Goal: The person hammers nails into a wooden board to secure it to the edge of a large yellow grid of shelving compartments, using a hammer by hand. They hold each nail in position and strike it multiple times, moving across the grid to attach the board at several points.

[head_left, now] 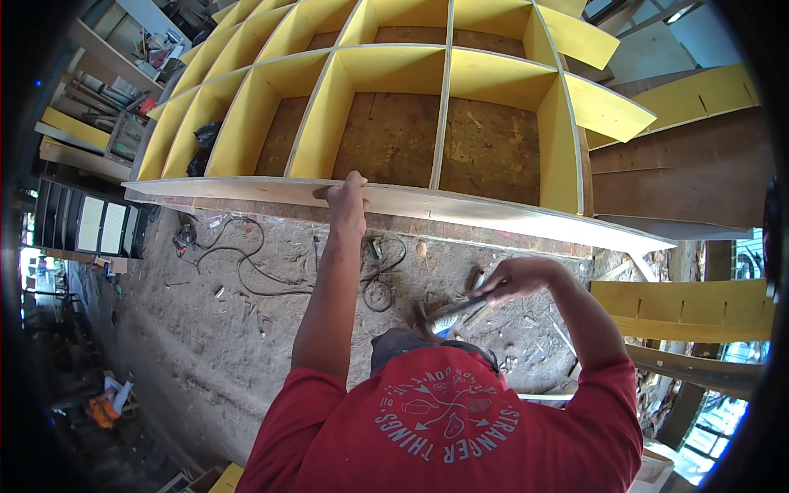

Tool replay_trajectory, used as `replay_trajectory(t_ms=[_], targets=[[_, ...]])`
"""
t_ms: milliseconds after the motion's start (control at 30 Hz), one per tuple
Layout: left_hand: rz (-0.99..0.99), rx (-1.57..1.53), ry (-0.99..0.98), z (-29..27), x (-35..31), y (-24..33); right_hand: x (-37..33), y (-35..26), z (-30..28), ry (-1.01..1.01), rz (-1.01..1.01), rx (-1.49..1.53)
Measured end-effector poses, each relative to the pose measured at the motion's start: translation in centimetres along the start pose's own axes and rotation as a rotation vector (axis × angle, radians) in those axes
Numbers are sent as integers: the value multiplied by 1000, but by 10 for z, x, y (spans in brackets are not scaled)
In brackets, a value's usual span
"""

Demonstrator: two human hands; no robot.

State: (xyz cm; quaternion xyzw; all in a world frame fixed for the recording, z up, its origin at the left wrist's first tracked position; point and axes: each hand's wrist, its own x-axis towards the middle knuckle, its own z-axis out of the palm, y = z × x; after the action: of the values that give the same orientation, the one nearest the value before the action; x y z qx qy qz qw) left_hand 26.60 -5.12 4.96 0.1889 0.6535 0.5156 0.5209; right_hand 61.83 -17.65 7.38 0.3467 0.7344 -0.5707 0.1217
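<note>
A grid of yellow panels [329, 115] stands on a brown worktable, its slats crossing into open compartments. Along its near side runs a long, pale plywood strip [493, 212], set on edge. My left hand [349, 205] is closed over the upper edge of this strip, left of its middle, with fingers on the far side. Lower and to the right, my right hand [518, 279] grips a hammer [464, 308] by its handle. The hammer's head hangs near my waist, apart from the strip.
Black cables [263, 283] lie coiled on the dusty floor among wood scraps. At right a slotted yellow board [682, 311] juts in. Shelves of clutter [115, 90] stand at far left. Something black, like a plastic bag [204, 140], sits in a left compartment.
</note>
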Motion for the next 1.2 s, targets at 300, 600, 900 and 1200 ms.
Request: replay_trajectory(t_ms=[300,600,900,1200], targets=[[-36,-11,-68,-9,8,-6,2,-16,-2,-105,78,-30],[-20,-10,-21,-6,5,-7,4,-7,3,-48,86,-18],[-20,-5,-50,-5,9,-7,7,-20,-9,-148,48,-37],[-24,-6,-80,-8,8,-6,8,-2,-2,-76,47,-3]])
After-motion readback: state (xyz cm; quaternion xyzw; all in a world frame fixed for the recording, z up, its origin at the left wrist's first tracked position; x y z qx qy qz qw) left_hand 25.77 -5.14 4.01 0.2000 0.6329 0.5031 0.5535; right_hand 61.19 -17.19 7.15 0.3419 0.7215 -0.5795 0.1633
